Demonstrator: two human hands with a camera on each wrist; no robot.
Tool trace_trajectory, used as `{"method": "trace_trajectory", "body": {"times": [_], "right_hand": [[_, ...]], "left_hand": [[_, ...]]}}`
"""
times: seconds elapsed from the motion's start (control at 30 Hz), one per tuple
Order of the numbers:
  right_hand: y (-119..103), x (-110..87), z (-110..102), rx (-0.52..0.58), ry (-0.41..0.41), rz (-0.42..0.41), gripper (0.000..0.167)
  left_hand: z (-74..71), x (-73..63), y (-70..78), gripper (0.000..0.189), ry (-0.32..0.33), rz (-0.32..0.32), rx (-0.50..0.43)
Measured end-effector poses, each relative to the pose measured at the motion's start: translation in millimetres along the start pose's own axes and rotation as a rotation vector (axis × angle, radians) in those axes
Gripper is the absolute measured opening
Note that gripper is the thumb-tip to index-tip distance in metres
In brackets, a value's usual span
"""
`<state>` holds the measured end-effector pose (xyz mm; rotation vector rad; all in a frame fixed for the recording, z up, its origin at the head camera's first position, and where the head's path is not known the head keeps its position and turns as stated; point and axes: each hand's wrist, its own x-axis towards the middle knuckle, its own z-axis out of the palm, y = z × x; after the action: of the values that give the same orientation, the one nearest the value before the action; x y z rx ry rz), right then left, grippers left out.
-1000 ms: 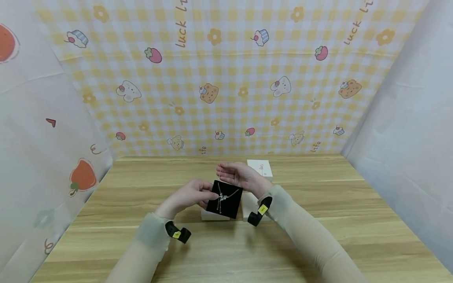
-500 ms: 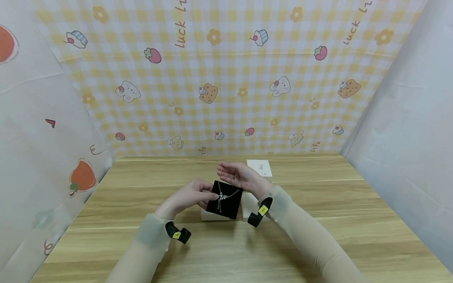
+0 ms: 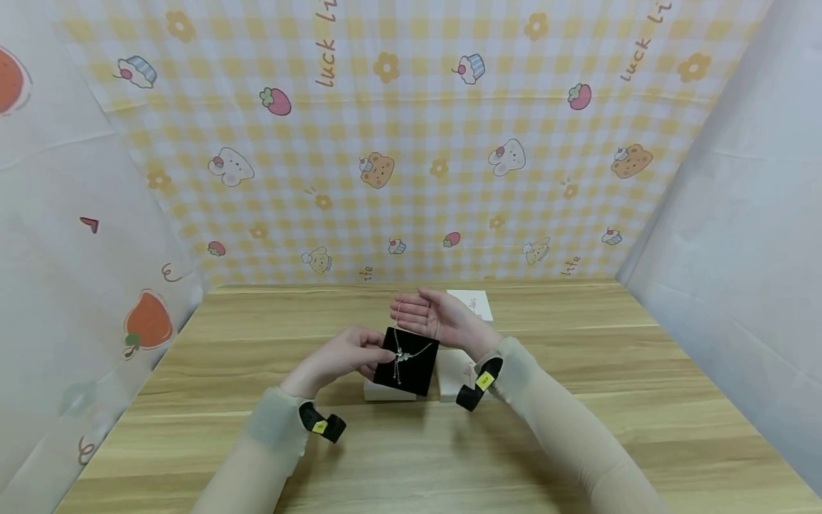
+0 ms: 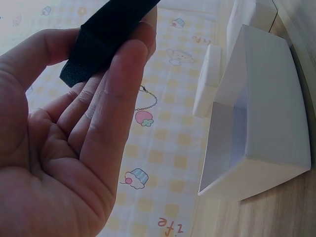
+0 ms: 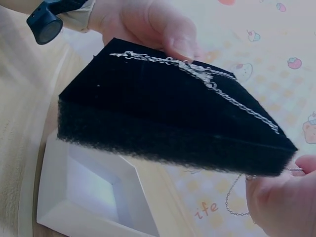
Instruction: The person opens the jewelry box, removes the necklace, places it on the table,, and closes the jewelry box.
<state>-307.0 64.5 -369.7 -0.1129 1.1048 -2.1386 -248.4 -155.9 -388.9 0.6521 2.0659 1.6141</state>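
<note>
My left hand point(image 3: 347, 353) pinches a black foam jewelry pad point(image 3: 419, 373) by its left edge, thumb on the top face and fingers beneath. A silver necklace point(image 5: 197, 74) with a small pendant lies across the pad, its chain slotted into the edges. Behind the pad, my right hand point(image 3: 449, 321) is spread with the palm turned toward the pad and the fingers extended left. A loose loop of chain point(image 4: 148, 102) with a clasp hangs past the pad's far side, close to the right fingers. The pad is tilted above a white box point(image 3: 390, 392), partly covering it.
The white box stands hollow side up, showing its bare inside wall point(image 5: 94, 175). Right of it lies a white lid point(image 3: 454, 371) with pink print, partly behind the right wrist. Another white printed box point(image 3: 472, 303) sits farther back. A checked cloth point(image 3: 411, 214) rises behind the table.
My right hand has opened out: its fingers straightened, the thumb lifted and the wrist shifted slightly right. The left hand and the pad have stayed in place.
</note>
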Motion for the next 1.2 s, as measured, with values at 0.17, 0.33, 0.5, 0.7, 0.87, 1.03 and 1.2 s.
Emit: {"method": "trace_trajectory", "body": {"times": [0.17, 0.33, 0.5, 0.7, 0.87, 1.03, 1.2], "right_hand": [[-3.5, -3.8, -2.6, 0.047, -0.059, 0.019, 0.054], [-5.5, -5.6, -3.0, 0.08, -0.078, 0.022, 0.054], [-6.8, -5.9, -2.9, 0.12, -0.08, 0.028, 0.054], [-8.7, -7.2, -4.2, 0.152, -0.064, 0.013, 0.054], [-10.3, -8.7, -2.6, 0.177, -0.05, -0.001, 0.054], [-11.9, -9.9, -1.5, 0.178, -0.049, -0.023, 0.054], [-13.0, -10.1, -0.3, 0.177, -0.047, -0.032, 0.054]], "left_hand": [[-0.6, 1.8, -1.8, 0.024, 0.003, -0.012, 0.012], [0.2, 1.2, -1.8, 0.023, 0.001, -0.014, 0.006], [1.5, 0.5, -1.5, 0.021, 0.0, -0.016, 0.006], [2.7, 1.8, -2.3, 0.022, -0.001, -0.029, 0.004], [3.3, 1.8, -4.1, 0.02, -0.009, -0.026, 0.015], [3.1, 1.5, -4.4, 0.022, -0.018, -0.02, 0.013], [3.8, 1.5, -3.7, 0.022, -0.014, -0.037, 0.008]]}}
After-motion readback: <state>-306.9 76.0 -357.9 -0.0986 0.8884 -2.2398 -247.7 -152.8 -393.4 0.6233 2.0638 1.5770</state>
